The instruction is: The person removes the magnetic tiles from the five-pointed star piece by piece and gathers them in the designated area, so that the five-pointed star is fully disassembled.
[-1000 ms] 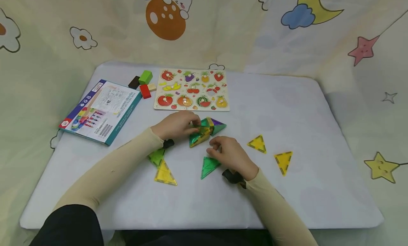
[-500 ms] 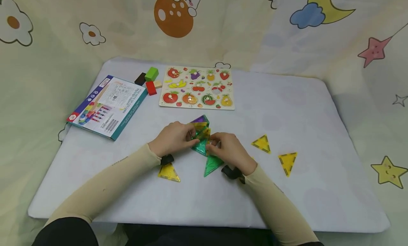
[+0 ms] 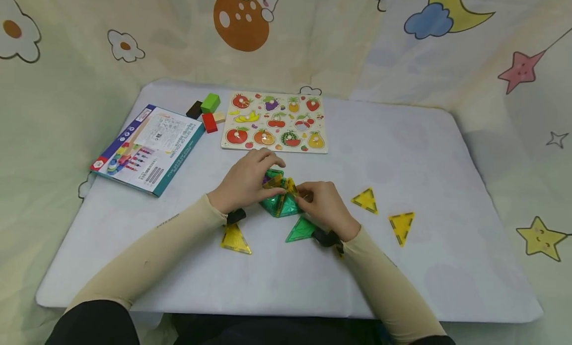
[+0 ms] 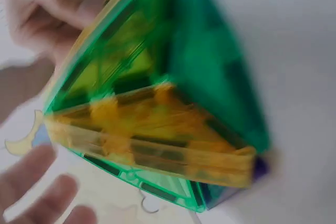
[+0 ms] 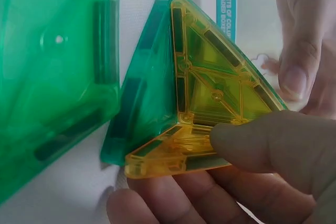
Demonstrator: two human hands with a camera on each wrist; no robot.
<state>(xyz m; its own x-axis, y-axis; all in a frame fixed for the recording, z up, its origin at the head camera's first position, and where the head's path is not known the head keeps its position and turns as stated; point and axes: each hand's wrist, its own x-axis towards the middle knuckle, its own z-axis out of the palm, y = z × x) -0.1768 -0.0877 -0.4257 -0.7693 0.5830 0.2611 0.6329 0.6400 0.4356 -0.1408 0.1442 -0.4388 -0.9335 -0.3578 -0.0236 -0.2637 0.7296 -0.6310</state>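
A small built shape of green, yellow and purple magnetic tiles (image 3: 286,207) stands on the table between the hands. My right hand (image 3: 326,206) pinches a yellow triangle magnetic tile (image 5: 205,158) of it between thumb and fingers, next to a green tile (image 5: 144,98). My left hand (image 3: 246,183) spans the shape's left side, thumb and fingers spread apart. Its fingers (image 4: 31,177) show extended beside the shape in the left wrist view. A loose green triangle tile (image 3: 300,230) lies by the right wrist, and a yellow triangle tile (image 3: 235,240) below the left wrist.
Two yellow triangle tiles (image 3: 366,201) lie to the right. A fruit puzzle board (image 3: 274,122) is at the back, with several coloured blocks (image 3: 210,103) beside it. A flat box (image 3: 149,149) lies at the left. The table (image 3: 429,280) has a white cover.
The tile shape has been turned between the hands, its purple part passing from right to left. The left fingers have spread from their grip, while the right hand has taken hold of a yellow tile.
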